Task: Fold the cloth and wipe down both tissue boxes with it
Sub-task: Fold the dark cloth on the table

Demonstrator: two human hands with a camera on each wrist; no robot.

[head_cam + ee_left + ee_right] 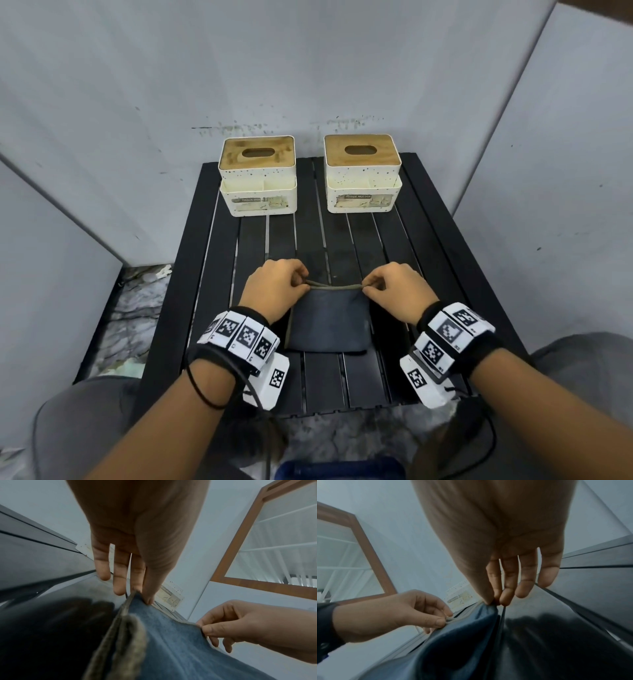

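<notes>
A dark blue cloth (329, 325) with a tan underside lies folded on the black slatted table (428, 246), near its front. My left hand (277, 284) pinches the cloth's far left corner (135, 595) between thumb and fingers. My right hand (394, 284) pinches the far right corner (491, 603). Between the two hands the far edge is lifted a little off the table. Two cream speckled tissue boxes with wooden lids stand at the back of the table, one on the left (258, 176) and one on the right (363, 173), both well beyond the hands.
Grey panels wall in the table behind and on both sides. A marbled floor (137, 308) shows left of the table. My knees in grey trousers sit at the front corners. A wood-framed window (267, 540) shows in the wrist views.
</notes>
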